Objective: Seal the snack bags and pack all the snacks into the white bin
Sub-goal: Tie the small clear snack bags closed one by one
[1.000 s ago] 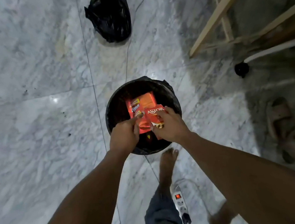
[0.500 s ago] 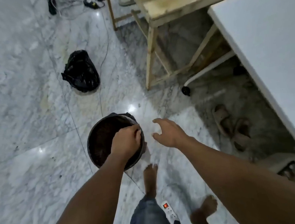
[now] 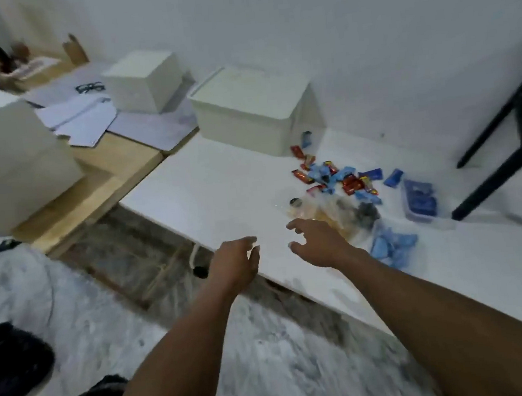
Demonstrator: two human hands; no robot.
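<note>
We have turned away from the black bucket on the floor, and our hands now hang over the near edge of the white table [image 3: 208, 183]. Our left hand [image 3: 236, 260] and right hand [image 3: 317, 243] are both empty, fingers spread and loosely bent. The clear plastic snack bags [image 3: 346, 212] lie just beyond the right fingertips, untouched. The loose red and blue wrapped snacks [image 3: 336, 177] lie farther back, near the white rectangular plastic bin [image 3: 246, 117].

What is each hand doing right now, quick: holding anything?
Left hand: open, fingers loosely spread, holding nothing.
Right hand: open, fingers spread, holding nothing.
</note>
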